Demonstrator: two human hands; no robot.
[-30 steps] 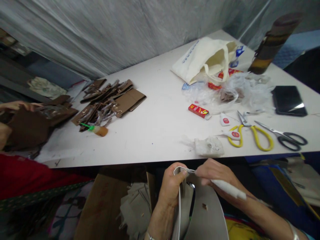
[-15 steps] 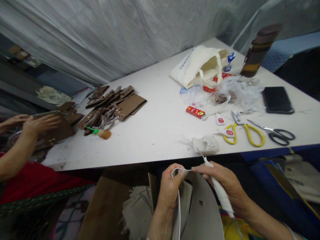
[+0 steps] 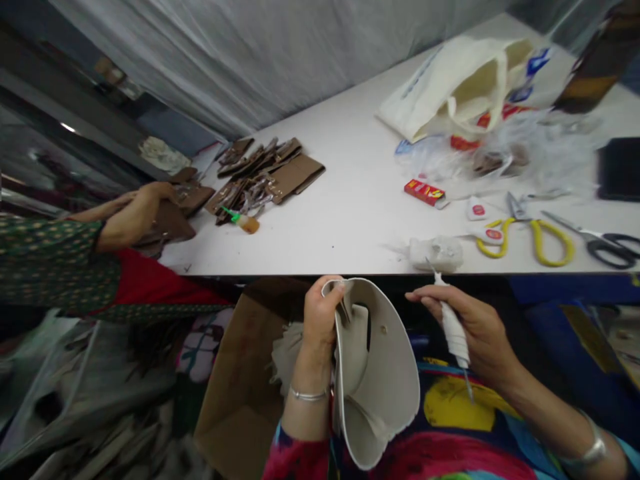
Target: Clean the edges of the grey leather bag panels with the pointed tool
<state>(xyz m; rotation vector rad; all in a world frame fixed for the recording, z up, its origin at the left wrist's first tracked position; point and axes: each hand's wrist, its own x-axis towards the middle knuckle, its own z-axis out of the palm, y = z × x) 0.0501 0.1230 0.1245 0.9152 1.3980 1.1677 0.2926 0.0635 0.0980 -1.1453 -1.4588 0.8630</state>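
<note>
Below the near edge of the tabletop [image 3: 350,230], the left hand [image 3: 321,310] pinches the rim of a pale bag [image 3: 393,353] between thumb and fingers, just beside a pleated fold. The bag hangs below the tabletop, in front of the person, and its mouth now gapes round towards the camera, where half a second ago only part of its inside showed. The right hand [image 3: 473,327] has also changed place: its fingertips were close by the rim, with a thin strand stretched between the hands, and now they are well apart from the bag, below the tabletop's near edge on the right. Its fingers are curled around a white-wrapped tool [image 3: 454,337], metal tip upward, with thumb and forefinger drawn close together; whether they pinch a strand too, I cannot tell. On the tabletop's near edge lies a white lump [image 3: 440,253], with yellow-handled scissors [image 3: 521,216] towards the right end. At the tabletop's left end, a co-worker's hand [image 3: 155,198] is bent over a brown piece [image 3: 173,223], and a patterned sleeve [image 3: 55,243] now shows where bare forearm did. An open cardboard box [image 3: 237,380] stands beneath the tabletop's near edge, left of the bag.
</note>
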